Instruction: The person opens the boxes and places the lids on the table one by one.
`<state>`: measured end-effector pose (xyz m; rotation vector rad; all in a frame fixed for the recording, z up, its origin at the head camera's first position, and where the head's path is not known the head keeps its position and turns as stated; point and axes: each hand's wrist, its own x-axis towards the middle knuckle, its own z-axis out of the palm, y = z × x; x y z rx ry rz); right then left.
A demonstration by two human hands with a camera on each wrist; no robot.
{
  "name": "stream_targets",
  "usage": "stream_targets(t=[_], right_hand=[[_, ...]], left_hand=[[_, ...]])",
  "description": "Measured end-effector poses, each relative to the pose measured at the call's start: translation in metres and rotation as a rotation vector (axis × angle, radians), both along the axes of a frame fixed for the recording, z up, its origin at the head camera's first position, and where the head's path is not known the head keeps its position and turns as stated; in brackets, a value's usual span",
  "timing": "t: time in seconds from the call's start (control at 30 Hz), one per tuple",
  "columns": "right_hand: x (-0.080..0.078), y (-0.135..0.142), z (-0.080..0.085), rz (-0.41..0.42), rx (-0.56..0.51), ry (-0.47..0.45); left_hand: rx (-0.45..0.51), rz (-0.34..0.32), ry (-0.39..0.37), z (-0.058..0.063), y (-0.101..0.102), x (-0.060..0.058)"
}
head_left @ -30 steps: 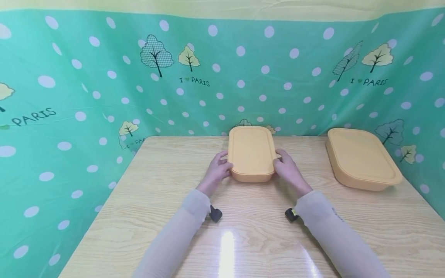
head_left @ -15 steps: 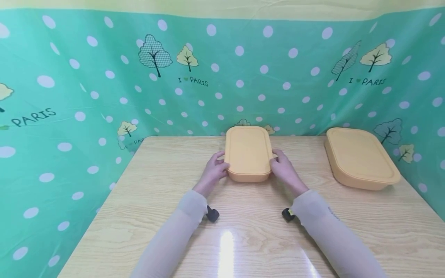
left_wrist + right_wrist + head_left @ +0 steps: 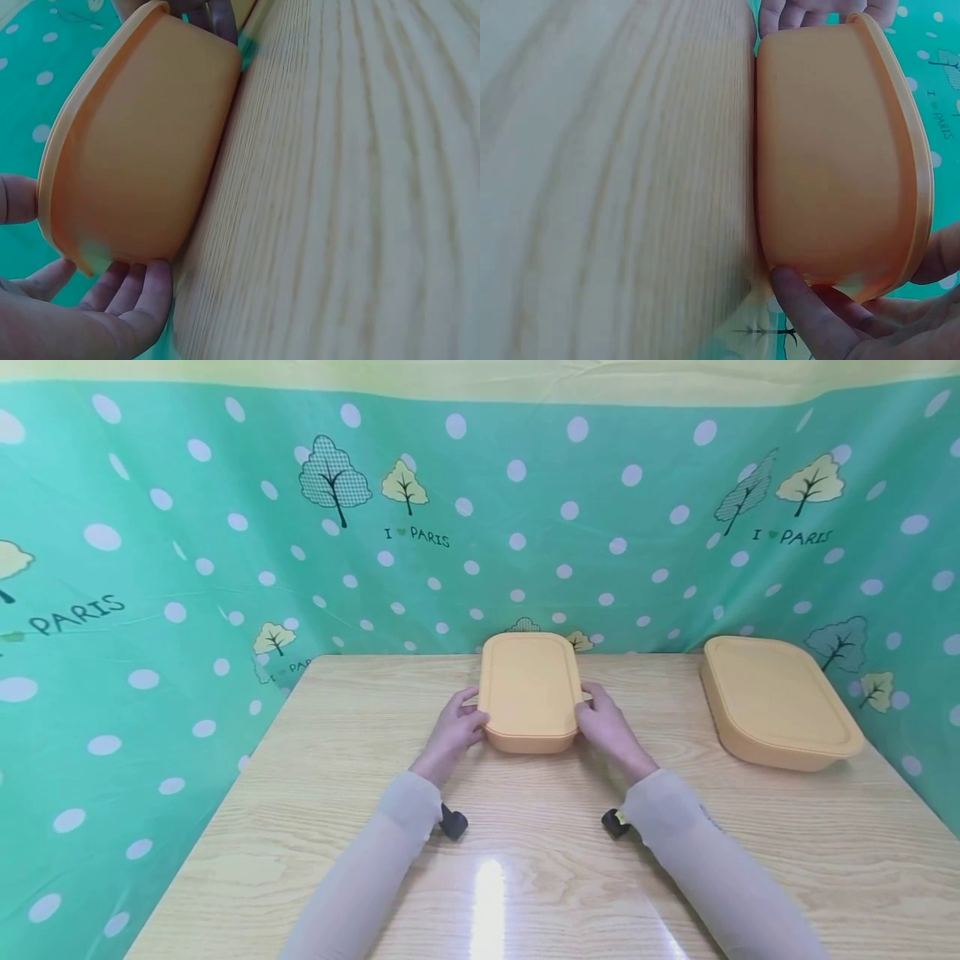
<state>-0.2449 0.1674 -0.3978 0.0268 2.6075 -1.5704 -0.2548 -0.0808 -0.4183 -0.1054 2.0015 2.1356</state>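
Note:
A yellow-orange lidded food container [image 3: 529,689] rests flat on the wooden table, toward its back edge. My left hand [image 3: 452,727] grips its left side, with the thumb up at the lid's rim and several fingers lower against the wall, as the left wrist view shows on the container wall [image 3: 142,142]. On the opposite side my right hand [image 3: 611,727] holds it the same way; in the right wrist view one fingertip touches low on the container [image 3: 840,157], near the table. The lid is on, so the inside is hidden.
A second, larger lidded container [image 3: 780,697] of the same colour stands at the table's right edge. Behind and beside the wooden table [image 3: 337,743] hangs a green polka-dot curtain [image 3: 450,585]. Black wrist devices [image 3: 453,822] stick out below both sleeves.
The smaller container has slid slightly to the left along the table, both hands moving with it and keeping their grip. The larger container has stayed in place.

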Motion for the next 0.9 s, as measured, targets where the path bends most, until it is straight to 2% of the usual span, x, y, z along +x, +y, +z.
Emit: stream_targets(t=[0.2,0.43,0.7,0.87,0.9], right_hand=[[-0.001,-0.006,0.0,-0.004,0.006,-0.021],[-0.001,-0.011,-0.001,-0.015,0.022,-0.002],[0.0,-0.015,-0.001,-0.014,0.017,0.004],[-0.001,-0.017,0.0,-0.015,0.014,-0.013],[-0.001,-0.017,0.0,-0.014,0.014,-0.014]], left_hand=[[0.006,0.006,-0.004,0.001,-0.005,0.001],[0.009,-0.002,0.006,0.001,-0.009,0.003],[0.033,-0.037,0.009,0.005,-0.015,0.003],[0.032,-0.016,0.017,0.004,-0.016,0.003],[0.03,-0.008,0.021,0.001,-0.016,0.002]])
